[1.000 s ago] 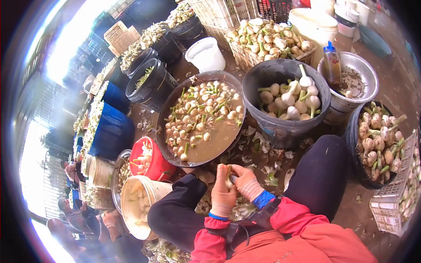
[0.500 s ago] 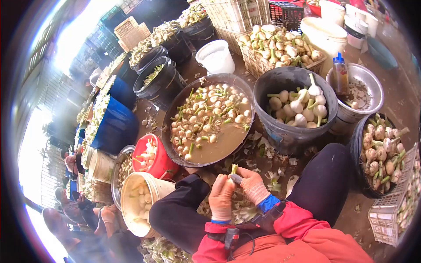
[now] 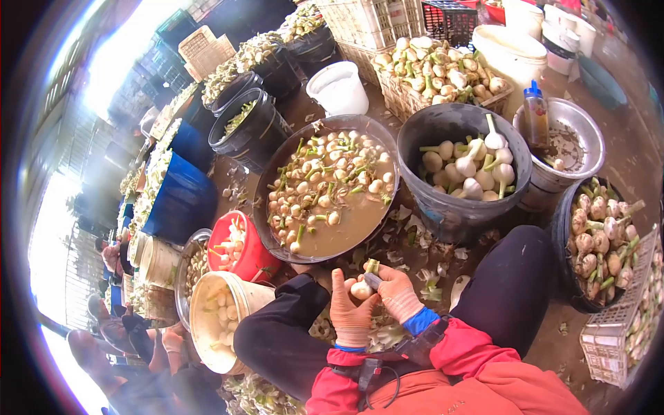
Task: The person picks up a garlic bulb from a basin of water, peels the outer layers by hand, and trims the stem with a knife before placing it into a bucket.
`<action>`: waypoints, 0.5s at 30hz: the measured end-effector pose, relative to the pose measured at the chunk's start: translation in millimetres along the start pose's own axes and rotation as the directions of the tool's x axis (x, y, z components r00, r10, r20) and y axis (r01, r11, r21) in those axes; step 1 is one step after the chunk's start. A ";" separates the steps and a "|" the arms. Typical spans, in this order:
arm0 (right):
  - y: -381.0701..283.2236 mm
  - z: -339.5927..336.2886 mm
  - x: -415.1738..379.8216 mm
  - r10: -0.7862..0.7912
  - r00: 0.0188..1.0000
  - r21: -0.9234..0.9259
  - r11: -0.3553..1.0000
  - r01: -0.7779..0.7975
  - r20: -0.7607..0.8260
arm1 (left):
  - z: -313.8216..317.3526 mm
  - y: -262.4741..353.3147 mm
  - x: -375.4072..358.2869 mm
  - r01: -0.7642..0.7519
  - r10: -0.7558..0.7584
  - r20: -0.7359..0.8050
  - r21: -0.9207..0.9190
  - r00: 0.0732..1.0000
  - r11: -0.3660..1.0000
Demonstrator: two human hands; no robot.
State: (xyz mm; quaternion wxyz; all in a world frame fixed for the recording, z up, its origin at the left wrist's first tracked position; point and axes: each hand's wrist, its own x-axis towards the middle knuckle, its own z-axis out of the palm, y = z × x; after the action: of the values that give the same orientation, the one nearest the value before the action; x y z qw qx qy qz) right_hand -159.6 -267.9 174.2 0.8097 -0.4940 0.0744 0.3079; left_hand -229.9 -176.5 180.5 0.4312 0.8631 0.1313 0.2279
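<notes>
Low between my knees, both gloved hands meet around a pale garlic bulb (image 3: 360, 290) with a short cut green stem pointing up. My left hand (image 3: 351, 315) cradles the bulb from the left, one finger stretched upward and the thumb beneath it. From the other side, my right hand (image 3: 400, 296) pinches at the stem end, a grey piece (image 3: 373, 281) showing at its thumb. Just beyond the hands stands a wide basin (image 3: 332, 260) of muddy water and floating garlic. Up and to the right, a dark bucket (image 3: 443, 211) holds cleaner white bulbs with stems.
Peelings (image 3: 432, 277) litter the floor around my legs. A red tub (image 3: 259, 252) and a cream bucket (image 3: 257, 299) stand at my left, both holding garlic. On the right are a metal pot (image 3: 588, 142), a dark tub (image 3: 564, 259) and a crate (image 3: 602, 346). Other people sit at far left.
My left hand has loosened and spread, its finger now raised and its thumb lower, exposing the bulb. My right hand stays nearly in place at the stem.
</notes>
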 end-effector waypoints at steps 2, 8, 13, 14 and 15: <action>0.1 -0.1 -0.6 -0.015 1.000 -0.002 1.000 0.016 0.025 | -0.1 -0.3 -0.8 0.242 -0.255 0.041 -0.488 0.966 0.838; 1.6 -1.4 -5.1 -0.204 0.974 -0.036 0.977 0.208 0.100 | -12.2 -5.9 2.3 0.400 -0.346 0.226 -0.690 0.911 0.604; -2.6 -2.8 -6.2 -0.077 0.982 0.124 0.991 0.056 0.172 | -21.3 -16.3 9.1 0.625 -0.286 0.620 -0.776 0.731 -0.083; -3.8 -3.7 -5.5 -0.073 0.982 0.121 0.991 0.052 0.174 | -21.1 -17.1 10.4 0.623 -0.288 0.618 -0.777 0.731 -0.087; -5.6 -4.3 -4.6 -0.105 0.984 0.023 0.994 0.103 0.141 | -21.8 -17.3 12.0 0.663 -0.320 0.638 -0.748 0.701 -0.040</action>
State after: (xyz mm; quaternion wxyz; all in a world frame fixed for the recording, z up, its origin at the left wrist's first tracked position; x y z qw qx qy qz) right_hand -159.3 -275.3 178.2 0.8317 -0.4677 -0.0068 0.2991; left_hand -231.1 -146.2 181.4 0.9317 0.3011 0.1998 -0.0378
